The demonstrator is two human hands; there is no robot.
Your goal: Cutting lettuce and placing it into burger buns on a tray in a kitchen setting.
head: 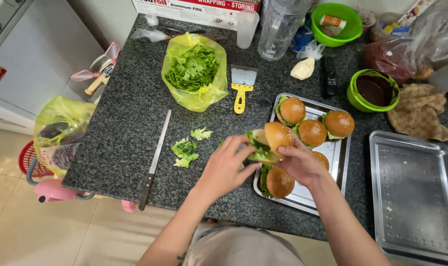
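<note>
Speckled dark granite is carrying everything I am working with: the table [125, 143] is spreading out from the steel tray [332, 152], which I am using as my landmark. Just right of that tray an empty steel tray [416, 197] is sitting. Up and to the left of the tray a yellow bag of lettuce [194, 69] is lying open, with a yellow-handled scraper [242, 86] between the bag and the tray. Further left of the tray a long knife [155, 160] is lying, and between it and the tray some loose lettuce leaves [187, 148] are resting. Above and right of the tray a green bowl of dark sauce [374, 91] is standing.

Five finished burgers [310, 132] are sitting on the tray. I am holding one more burger [268, 143] over the tray's left edge, both hands partly closed around it: my left hand [226, 165] is curling its fingers onto the lettuce side, and my right hand [300, 162] is cupping it from the tray side, fingertips on the bun.

I am judging that the lettuce could be slipping out if I squeeze unevenly, and that the top bun, sitting tilted, could be sliding off.
</note>
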